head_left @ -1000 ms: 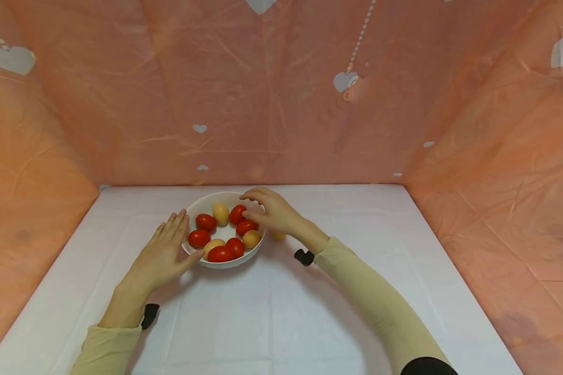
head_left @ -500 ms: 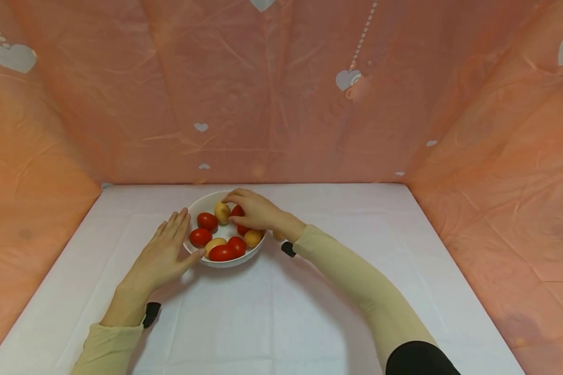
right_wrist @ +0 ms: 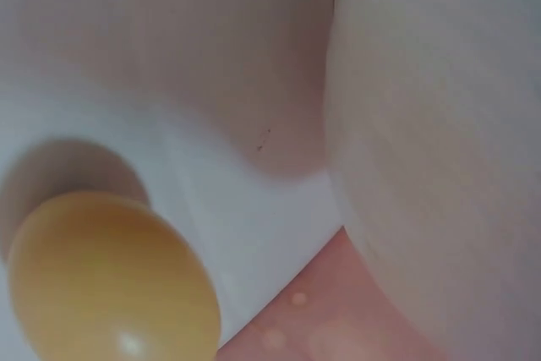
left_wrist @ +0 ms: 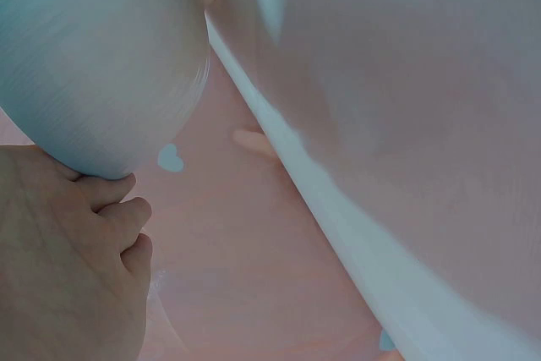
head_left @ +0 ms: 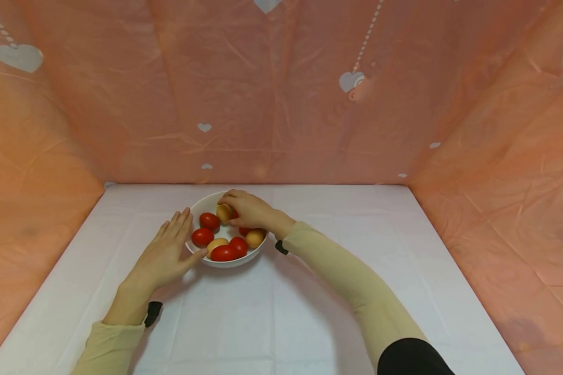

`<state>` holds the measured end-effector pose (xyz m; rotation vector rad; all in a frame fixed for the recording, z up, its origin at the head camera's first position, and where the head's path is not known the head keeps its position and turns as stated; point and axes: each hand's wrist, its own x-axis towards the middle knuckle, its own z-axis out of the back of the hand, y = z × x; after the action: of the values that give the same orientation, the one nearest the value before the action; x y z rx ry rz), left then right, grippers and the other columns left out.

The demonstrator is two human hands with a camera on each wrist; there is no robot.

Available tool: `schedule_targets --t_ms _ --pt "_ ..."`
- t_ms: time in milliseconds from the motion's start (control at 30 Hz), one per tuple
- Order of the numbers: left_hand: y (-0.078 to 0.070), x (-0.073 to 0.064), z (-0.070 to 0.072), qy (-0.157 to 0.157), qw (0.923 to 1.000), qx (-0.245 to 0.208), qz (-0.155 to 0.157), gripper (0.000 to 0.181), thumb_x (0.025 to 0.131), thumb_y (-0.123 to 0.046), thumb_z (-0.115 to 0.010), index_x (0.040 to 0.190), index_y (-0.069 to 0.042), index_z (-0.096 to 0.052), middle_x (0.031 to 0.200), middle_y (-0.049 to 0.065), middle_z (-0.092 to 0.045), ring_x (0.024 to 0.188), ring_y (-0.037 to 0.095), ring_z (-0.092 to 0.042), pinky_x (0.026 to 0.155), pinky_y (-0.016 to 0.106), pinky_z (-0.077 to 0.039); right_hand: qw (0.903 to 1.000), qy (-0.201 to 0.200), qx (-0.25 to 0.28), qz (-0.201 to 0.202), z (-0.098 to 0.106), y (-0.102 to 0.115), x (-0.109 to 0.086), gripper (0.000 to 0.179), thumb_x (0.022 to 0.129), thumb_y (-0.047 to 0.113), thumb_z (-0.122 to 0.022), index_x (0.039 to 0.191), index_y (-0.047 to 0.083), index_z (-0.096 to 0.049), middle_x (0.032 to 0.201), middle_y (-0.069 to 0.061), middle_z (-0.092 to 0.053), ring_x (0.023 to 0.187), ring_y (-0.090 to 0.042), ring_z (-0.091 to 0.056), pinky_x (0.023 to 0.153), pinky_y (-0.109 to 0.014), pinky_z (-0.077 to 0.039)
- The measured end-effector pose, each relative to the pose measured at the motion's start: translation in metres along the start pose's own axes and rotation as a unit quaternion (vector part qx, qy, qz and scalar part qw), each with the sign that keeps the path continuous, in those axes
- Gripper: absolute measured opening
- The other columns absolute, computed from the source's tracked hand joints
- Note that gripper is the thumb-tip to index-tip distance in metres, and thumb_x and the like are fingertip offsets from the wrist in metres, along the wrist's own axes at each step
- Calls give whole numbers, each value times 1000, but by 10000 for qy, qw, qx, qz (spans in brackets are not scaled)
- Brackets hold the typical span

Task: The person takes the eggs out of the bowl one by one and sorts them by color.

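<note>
In the far part of the bowl [head_left: 228, 264], the right hand [head_left: 252, 212] pinches the yellow fruit [head_left: 223, 213], long axis partly hidden, while the left hand [head_left: 165, 256] lies straight-fingered against the bowl's left side.

Bowl [left_wrist: 106, 65]: smooth, faintly glossy wall; ceramic or plastic, the dim close view leaves unclear.
Yellow fruit [right_wrist: 114, 281]: smooth skin, glossy highlight.
Red tomatoes [head_left: 203, 237]: smooth, shiny skins.
Backdrop [head_left: 272, 114]: thin creased sheeting, slight sheen.
Table cover [head_left: 244, 323]: matt, lightly creased cloth.
Sleeves [head_left: 340, 271]: matt fabric.
</note>
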<state>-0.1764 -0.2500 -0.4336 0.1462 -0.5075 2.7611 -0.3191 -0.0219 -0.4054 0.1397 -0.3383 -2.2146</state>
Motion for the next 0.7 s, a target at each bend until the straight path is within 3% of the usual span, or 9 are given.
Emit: schedule_targets --t_ms 400,700 --pt "0 0 0 -29 10000 -3 -21 97 99 -54 -61 160 10 -21 170 28 -14 157 47 -13 127 59 -13 10000 -12 -55 6 -9 0 9 59 90 22 -83 144 11 -61 145 -6 -54 130 -20 -55 115 -28 -41" --pt "1 0 -1 -26 10000 18 -17 98 99 -54 -61 160 11 -22 170 28 -14 157 47 -13 127 59 -13 9992 -154 -377 11 -13 1 11 55 91 21 -82 141 13 -63 141 -5 -56 126 -19 -58 112 -27 -44"
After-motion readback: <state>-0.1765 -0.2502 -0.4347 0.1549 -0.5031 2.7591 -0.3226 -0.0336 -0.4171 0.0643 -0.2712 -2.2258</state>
